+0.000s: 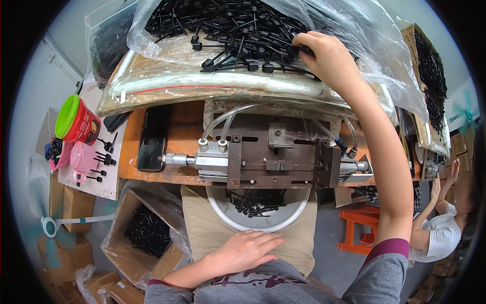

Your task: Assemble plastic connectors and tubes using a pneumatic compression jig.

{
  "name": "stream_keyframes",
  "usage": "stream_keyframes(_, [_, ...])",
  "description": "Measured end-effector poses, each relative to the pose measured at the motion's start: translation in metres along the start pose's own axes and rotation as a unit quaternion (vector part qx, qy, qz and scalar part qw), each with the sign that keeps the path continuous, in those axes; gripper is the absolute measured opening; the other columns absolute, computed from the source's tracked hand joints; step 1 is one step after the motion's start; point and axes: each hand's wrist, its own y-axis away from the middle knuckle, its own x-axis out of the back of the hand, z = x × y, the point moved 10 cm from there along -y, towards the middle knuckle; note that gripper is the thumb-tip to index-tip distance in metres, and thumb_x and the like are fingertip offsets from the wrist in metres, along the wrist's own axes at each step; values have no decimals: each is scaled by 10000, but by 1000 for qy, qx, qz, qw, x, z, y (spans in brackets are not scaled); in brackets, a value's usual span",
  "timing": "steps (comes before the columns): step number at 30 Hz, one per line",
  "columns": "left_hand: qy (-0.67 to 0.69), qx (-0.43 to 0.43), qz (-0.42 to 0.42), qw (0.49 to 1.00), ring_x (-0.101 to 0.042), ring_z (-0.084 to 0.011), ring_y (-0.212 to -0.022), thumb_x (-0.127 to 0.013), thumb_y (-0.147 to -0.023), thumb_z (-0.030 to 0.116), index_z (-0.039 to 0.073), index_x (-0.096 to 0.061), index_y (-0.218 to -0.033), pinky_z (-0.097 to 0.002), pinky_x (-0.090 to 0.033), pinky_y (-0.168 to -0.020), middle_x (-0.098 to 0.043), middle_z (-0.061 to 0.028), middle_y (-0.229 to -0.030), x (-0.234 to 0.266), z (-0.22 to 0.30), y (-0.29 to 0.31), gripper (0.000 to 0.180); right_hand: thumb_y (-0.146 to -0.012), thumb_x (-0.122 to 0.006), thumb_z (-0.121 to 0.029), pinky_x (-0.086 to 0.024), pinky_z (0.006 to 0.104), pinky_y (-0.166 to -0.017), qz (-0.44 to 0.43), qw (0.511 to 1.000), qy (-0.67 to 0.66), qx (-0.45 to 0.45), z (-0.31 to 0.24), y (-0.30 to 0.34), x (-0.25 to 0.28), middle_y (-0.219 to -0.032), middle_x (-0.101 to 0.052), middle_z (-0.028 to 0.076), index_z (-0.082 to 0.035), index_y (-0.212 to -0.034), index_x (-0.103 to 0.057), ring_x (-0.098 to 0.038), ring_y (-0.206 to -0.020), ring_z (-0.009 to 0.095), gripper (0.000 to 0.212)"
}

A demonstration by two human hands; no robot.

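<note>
Reaching to the upper right of centre with the right hand (pixel 330 60), pinching one black part (pixel 305 49) at the edge of a heap of black parts (pixel 238 30), too many to count. Resting the left hand (pixel 247 250) at lower centre, loose and holding nothing, just below one white basket (pixel 297 210). At centre, one metal fixture (pixel 278 176) with two silver cylinders (pixel 212 164). At left, one pink cup (pixel 82 156) and one red tub (pixel 87 126), printed with lettering; more on the grey shirt (pixel 238 291).

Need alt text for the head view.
A person's right hand reaches into a heap of black parts beyond a metal fixture on a workbench; the left hand lies near a white basket of similar parts in the lap.
</note>
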Motion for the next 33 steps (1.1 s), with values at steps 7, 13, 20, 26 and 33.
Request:
stream_keyframes(7, [-6, -32, 43, 999, -664, -236, -885, -685, -868, 344, 64, -602, -1244, -345, -553, -784, -668, -95, -1149, 4, 0, -4, 476, -827, -718, -137, -532, 332, -693, 19, 985, -149, -84, 21, 24, 24, -839, -688, 103, -62, -1020, -724, -661, -711, 216, 207])
stream_keyframes(13, [5, -32, 31, 999, -656, -236, -946, -665, -876, 335, 61, -571, -1264, -347, -542, -825, -659, -91, -1141, 5, 6, -7, 485, -877, -697, -144, -509, 234, -629, 39, 926, -335, -170, 62, 33, 34, -744, -677, 40, -37, -1029, -718, -629, -648, 87, 188])
stream_keyframes(20, [37, -41, 137, 989, -671, -217, -944, -752, -816, 216, 38, -640, -1193, -315, -565, -767, -662, -109, -1180, 42, 13, -13, 431, -918, -657, -139, -429, 184, -692, 96, 808, -531, -236, 81, 49, 53, -934, -660, 42, 34, -1139, -638, -534, -715, 45, 281])
stream_keyframes(26, [262, 29, 347, 900, -593, -262, -1135, -814, -745, 116, -49, -473, -1359, -345, -564, -874, -469, -237, -1402, 117, -18, -9, 722, -892, -685, -120, -464, 182, -552, 11, 652, -715, -253, -19, 100, 27, -910, -692, 96, 22, -1081, -636, -578, -616, 48, 241])
stream_keyframes(33, [126, -26, 261, 957, -630, -254, -1089, -829, -729, 149, -31, -573, -1284, -339, -534, -883, -625, -201, -1241, 127, 9, -29, 637, -879, -691, -36, -483, 193, -517, -114, 527, -774, -333, -98, 178, -26, -825, -689, 102, 45, -1010, -638, -613, -604, 83, 163])
